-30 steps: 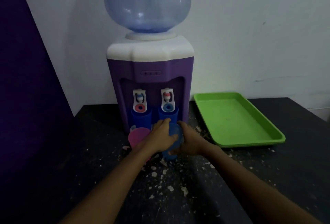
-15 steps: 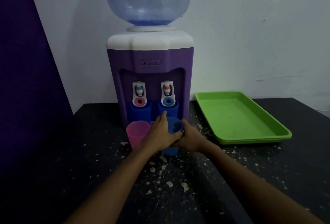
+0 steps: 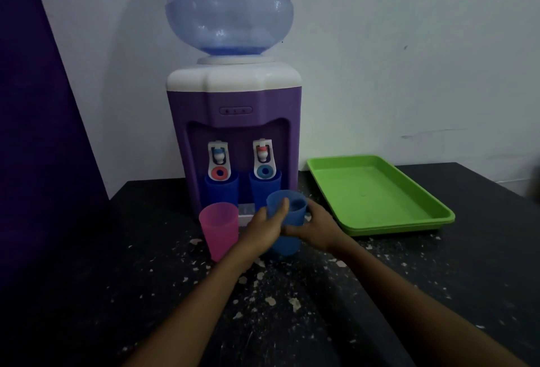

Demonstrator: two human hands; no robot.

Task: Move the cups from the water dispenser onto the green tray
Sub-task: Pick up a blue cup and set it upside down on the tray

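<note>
2 hands around blue cup

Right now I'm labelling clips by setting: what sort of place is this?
Probably a plain indoor refreshment corner: a purple tabletop water dispenser with plastic cups, on a paint-flecked black table against a bare white wall.

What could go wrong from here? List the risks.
1. The left hand works right beside the pink cup; a nudge could tip it.
2. Both hands grip the blue cup; if it holds water, which cannot be seen, it may spill on the way to the green tray.
</note>
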